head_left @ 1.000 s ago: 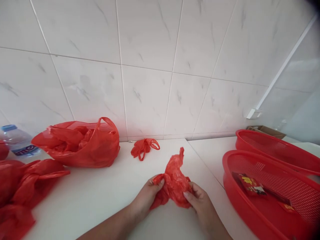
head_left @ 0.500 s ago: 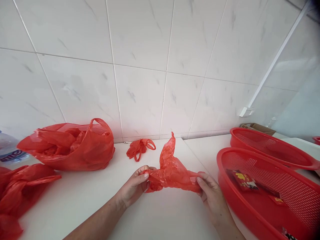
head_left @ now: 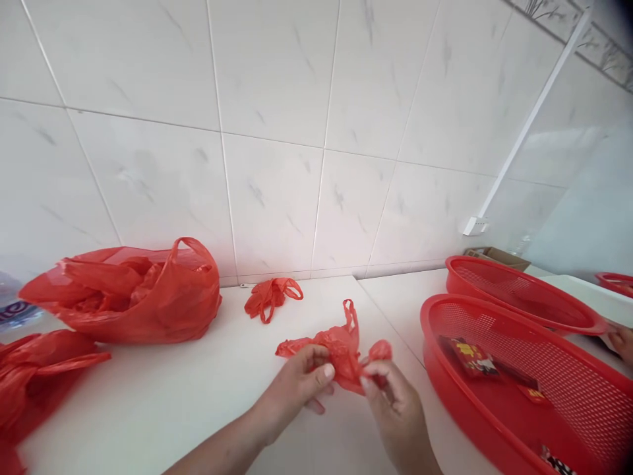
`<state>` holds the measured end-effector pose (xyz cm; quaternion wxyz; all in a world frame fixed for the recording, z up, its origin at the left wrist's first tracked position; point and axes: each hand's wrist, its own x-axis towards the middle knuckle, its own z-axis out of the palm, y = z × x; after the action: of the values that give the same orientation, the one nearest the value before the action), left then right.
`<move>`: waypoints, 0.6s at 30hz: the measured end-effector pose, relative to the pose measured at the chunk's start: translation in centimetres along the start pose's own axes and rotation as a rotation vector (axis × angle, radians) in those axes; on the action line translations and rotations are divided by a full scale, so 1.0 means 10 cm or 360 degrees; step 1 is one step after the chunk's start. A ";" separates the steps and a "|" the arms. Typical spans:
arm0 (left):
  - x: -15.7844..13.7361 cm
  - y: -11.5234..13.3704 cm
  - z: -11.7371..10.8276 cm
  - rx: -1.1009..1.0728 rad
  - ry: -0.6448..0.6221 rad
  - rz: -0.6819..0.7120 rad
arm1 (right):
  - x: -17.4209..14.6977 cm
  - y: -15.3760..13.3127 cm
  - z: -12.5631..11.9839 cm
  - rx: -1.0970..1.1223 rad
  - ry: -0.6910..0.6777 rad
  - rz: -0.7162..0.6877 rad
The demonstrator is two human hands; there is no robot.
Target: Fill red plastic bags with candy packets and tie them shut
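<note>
A crumpled red plastic bag [head_left: 343, 353] is held low over the white tabletop, one handle loop sticking up. My left hand [head_left: 304, 382] is closed on its left side, thumb over the film. On the right, my right hand [head_left: 395, 402] pinches a gathered end of the bag between thumb and fingertips. Behind them, near the wall, lies another small crumpled red plastic bag [head_left: 270, 297] with its handles spread.
A large red bag [head_left: 192, 310] stuffed with red plastic stands left, another red bag [head_left: 54, 376] before it. Two red baskets [head_left: 430, 349] are on the right, the nearer holding small packets [head_left: 469, 356]. Another person's hand [head_left: 622, 342] shows at the right edge. A tiled wall [head_left: 271, 185] rises behind.
My hands have come closer together, bunching the bag that was stretched between them. Its handle loop now shows. The view has shifted slightly, and another person's hand has appeared at the right edge.
</note>
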<state>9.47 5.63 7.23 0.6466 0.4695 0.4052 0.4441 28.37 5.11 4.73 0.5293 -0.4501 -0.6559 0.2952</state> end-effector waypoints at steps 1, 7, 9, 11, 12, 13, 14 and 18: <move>-0.02 -0.03 0.07 -0.0031 -0.0028 0.0002 | -0.06 -0.02 0.07 0.0007 -0.0146 -0.0076; 0.04 -0.10 0.02 -0.0466 0.0044 -0.0036 | -0.21 0.02 0.34 0.0322 -0.0593 -0.0050; 0.11 -0.08 -0.11 -0.0527 0.0192 0.0027 | -0.14 0.05 0.29 0.0457 -0.0402 0.0157; 0.17 -0.07 -0.25 -0.0600 0.0372 0.0115 | -0.05 0.08 0.19 0.0663 -0.0128 0.0447; 0.19 -0.07 -0.32 -0.0627 0.0453 0.0162 | 0.00 0.11 0.13 0.0780 -0.0017 0.0597; 0.21 -0.08 -0.38 -0.0642 0.0517 0.0208 | 0.05 0.14 0.08 0.0890 0.0064 0.0727; 0.21 -0.09 -0.43 -0.0647 0.0559 0.0253 | 0.09 0.17 0.04 0.0982 0.0109 0.0824; 0.17 -0.13 -0.47 -0.0605 0.0549 0.0350 | 0.16 0.25 -0.05 0.0985 0.0116 0.0925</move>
<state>5.80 8.19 4.72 0.5925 0.2983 0.3653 0.6530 29.47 7.53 3.42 0.5571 -0.4463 -0.3631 0.5989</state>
